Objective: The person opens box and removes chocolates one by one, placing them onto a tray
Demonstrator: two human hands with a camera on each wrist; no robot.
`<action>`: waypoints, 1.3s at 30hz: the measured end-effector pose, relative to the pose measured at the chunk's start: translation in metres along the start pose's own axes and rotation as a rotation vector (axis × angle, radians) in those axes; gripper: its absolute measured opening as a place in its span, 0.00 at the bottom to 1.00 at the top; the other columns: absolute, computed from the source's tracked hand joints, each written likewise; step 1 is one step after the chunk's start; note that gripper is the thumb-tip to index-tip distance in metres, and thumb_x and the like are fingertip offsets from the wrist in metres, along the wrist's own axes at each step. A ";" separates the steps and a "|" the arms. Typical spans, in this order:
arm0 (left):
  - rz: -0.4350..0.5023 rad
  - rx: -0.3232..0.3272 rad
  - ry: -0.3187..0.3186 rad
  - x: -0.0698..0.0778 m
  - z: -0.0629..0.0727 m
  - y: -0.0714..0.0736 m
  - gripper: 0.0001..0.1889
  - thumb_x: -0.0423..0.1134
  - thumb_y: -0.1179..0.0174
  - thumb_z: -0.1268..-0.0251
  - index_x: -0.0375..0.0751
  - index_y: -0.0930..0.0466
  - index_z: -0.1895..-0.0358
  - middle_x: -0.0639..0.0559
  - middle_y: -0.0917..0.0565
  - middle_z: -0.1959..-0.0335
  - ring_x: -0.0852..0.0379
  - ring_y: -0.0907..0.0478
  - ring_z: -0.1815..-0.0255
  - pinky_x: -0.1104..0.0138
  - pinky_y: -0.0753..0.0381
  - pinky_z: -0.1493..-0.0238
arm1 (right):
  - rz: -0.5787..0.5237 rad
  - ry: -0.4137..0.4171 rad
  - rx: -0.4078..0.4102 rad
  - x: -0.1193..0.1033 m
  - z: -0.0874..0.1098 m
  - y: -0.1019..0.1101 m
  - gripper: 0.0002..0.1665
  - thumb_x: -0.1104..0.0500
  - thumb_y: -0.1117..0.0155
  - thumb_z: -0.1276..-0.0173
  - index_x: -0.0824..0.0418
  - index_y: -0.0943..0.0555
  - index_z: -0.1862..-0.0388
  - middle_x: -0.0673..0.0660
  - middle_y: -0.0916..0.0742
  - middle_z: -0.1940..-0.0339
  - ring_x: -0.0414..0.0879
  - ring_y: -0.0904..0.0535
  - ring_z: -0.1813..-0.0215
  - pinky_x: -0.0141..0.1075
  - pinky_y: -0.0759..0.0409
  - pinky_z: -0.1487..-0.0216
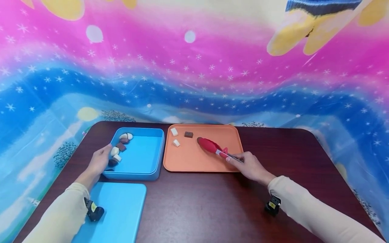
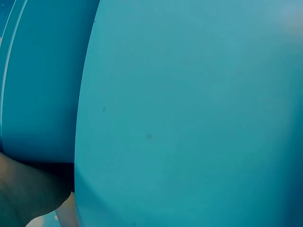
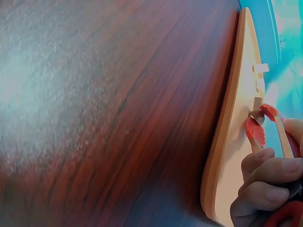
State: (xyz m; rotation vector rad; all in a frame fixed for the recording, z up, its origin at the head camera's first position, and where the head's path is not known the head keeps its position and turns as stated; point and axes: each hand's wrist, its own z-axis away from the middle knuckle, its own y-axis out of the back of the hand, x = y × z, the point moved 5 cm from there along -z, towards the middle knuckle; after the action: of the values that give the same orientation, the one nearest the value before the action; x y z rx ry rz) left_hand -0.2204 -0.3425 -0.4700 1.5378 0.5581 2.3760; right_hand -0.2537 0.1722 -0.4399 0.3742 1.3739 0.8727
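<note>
In the head view my right hand (image 1: pixel 249 166) grips a pair of tongs (image 1: pixel 209 145) with red tips over the orange tray (image 1: pixel 203 165). Between the tips, as the right wrist view shows, sits a dark brown piece (image 3: pixel 257 116) that looks like chocolate. Farther left on the tray lie a brown block (image 1: pixel 188 134) and two white pieces (image 1: pixel 174 132). My left hand (image 1: pixel 99 162) holds the left wall of a blue box (image 1: pixel 149 176). Along that side, inside the box, several brown and white chocolate-like pieces (image 1: pixel 121 146) are gathered.
A flat blue lid (image 1: pixel 121 209) lies in front of the box, under my left forearm. Box and tray stand side by side near the back edge of the dark wooden table (image 1: pixel 206 206). Behind them hangs a colourful printed cloth (image 1: pixel 182 74).
</note>
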 end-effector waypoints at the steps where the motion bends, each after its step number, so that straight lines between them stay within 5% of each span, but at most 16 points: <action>1: -0.003 -0.002 -0.002 0.000 0.000 0.000 0.42 0.67 0.79 0.22 0.40 0.65 0.18 0.32 0.58 0.17 0.27 0.59 0.17 0.29 0.53 0.23 | 0.006 -0.003 0.003 0.000 0.000 0.001 0.27 0.43 0.38 0.26 0.59 0.16 0.38 0.51 0.29 0.79 0.47 0.33 0.71 0.32 0.35 0.75; 15: -0.023 -0.031 -0.037 -0.002 0.002 0.003 0.42 0.67 0.78 0.22 0.41 0.69 0.18 0.33 0.64 0.17 0.27 0.64 0.17 0.30 0.54 0.23 | 0.022 -0.021 0.044 0.003 0.002 0.006 0.22 0.43 0.36 0.27 0.56 0.13 0.45 0.51 0.28 0.82 0.47 0.32 0.77 0.33 0.33 0.78; 27: -0.014 -0.026 -0.019 -0.002 0.004 0.001 0.41 0.66 0.79 0.21 0.42 0.68 0.18 0.33 0.63 0.17 0.27 0.63 0.17 0.30 0.53 0.23 | -0.006 -0.032 0.110 0.001 0.009 0.005 0.40 0.32 0.29 0.40 0.59 0.17 0.40 0.52 0.24 0.80 0.46 0.34 0.79 0.35 0.31 0.78; 39: -0.018 -0.024 -0.019 0.001 0.001 0.001 0.41 0.66 0.80 0.21 0.40 0.68 0.18 0.32 0.63 0.17 0.28 0.64 0.17 0.31 0.55 0.22 | 0.002 0.050 0.124 -0.030 0.010 0.001 0.48 0.30 0.26 0.44 0.53 0.23 0.30 0.51 0.28 0.83 0.45 0.34 0.81 0.35 0.31 0.81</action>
State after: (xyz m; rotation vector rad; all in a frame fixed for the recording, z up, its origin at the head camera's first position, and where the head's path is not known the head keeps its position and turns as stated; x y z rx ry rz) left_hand -0.2202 -0.3425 -0.4686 1.5369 0.5359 2.3436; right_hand -0.2428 0.1540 -0.4166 0.4513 1.4780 0.8051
